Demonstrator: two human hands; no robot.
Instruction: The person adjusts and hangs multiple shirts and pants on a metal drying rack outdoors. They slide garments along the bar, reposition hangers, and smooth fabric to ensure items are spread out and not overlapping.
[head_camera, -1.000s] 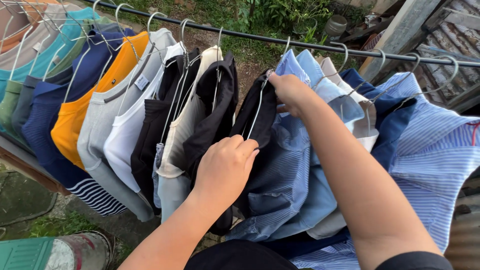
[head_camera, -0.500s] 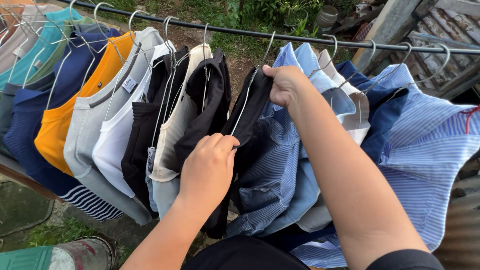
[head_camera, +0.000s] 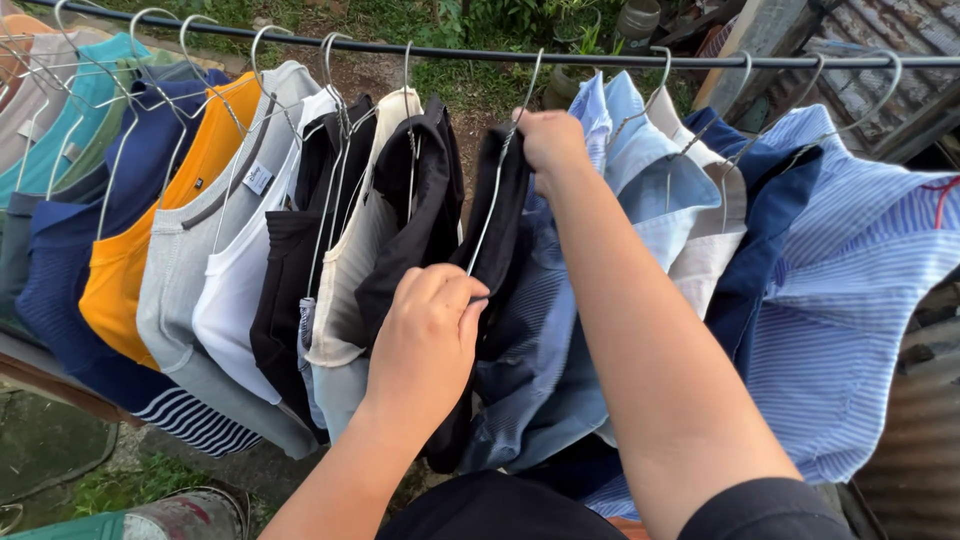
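Your left hand (head_camera: 425, 335) is pinching the black shirt (head_camera: 500, 215) hanging mid-rail while your right hand (head_camera: 550, 140) grips its wire hanger (head_camera: 505, 160) near 12 o'clock, so yanking the fabric could slide it off or unhook it from the rail (head_camera: 450, 52).

The single head-worn camera looks forward and steeply down from the person's own eye level, at close range, onto the thin dark horizontal clothes rail (head_camera: 600, 55) hung with shirts on wire hangers, with both forearms entering from the lower edge and ground visible beyond the rail.
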